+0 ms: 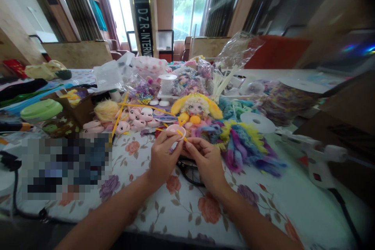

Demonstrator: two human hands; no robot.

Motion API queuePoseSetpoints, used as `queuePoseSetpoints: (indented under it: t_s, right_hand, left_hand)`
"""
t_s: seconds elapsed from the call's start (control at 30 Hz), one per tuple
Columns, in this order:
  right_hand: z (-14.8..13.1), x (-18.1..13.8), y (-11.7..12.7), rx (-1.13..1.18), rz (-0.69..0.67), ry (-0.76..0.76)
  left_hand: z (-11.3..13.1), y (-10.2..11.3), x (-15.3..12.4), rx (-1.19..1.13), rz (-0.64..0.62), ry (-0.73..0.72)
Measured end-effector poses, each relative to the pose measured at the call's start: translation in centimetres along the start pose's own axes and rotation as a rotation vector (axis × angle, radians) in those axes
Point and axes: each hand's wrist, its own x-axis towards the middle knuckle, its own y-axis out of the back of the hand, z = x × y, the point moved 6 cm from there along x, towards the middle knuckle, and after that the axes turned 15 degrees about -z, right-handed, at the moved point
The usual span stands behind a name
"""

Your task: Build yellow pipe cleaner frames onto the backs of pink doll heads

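Note:
My left hand grips a small pink hollow shell, which looks like a doll's head piece, its open side facing up toward me. A yellow pipe cleaner crosses the shell's rim, and my right hand pinches its near end between thumb and fingers. Both hands nearly touch above the flowered tablecloth. Just beyond them sits a doll with yellow floppy ears. Black looped handles, probably of scissors, lie under my right hand. Pink face pieces are grouped to the left, with long yellow pipe cleaners beside them.
Multicoloured fluffy strands lie right of my hands. A white glue gun with a black cable rests farther right, near a white spool. On the left stands a green-lidded jar. Bags and fluffy dolls pile up behind.

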Motion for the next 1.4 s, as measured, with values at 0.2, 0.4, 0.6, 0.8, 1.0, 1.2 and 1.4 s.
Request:
queuePoseSetpoints:
  t_s: [0.2, 0.4, 0.6, 0.8, 1.0, 1.2, 1.4]
  right_hand:
    - [-0.1, 0.0, 0.5, -0.119, 0.029, -0.026]
    - [0.0, 0.0, 0.3, -0.048, -0.007, 0.006]
    - [-0.2, -0.1, 0.3, -0.069, -0.028, 0.035]
    - [-0.1, -0.2, 0.3, -0.084, -0.054, 0.028]
    - [0.4, -0.3, 0.7, -0.117, -0.046, 0.002]
    - [0.4, 0.4, 0.6, -0.106, -0.096, -0.025]
    - [-0.4, 0.8, 0.7, -0.376, -0.057, 0.032]
  left_hand:
    - [-0.6, 0.3, 0.1, 0.0, 0.018, 0.008]
    - [0.7, -0.1, -0.3, 0.05, -0.031, -0.11]
    - [0.9, -0.4, -0.6, 0.061, -0.06, -0.154]
    - [1.3, -0.5, -0.7, 0.057, -0.081, -0.196]
    - [1.2, -0.6, -0.8, 0.043, -0.098, -0.198]
    - [0.5, -0.6, -0.4, -0.011, -0.097, -0.089]
    - [-0.5, 0.2, 0.1, -0.043, -0.019, 0.011]
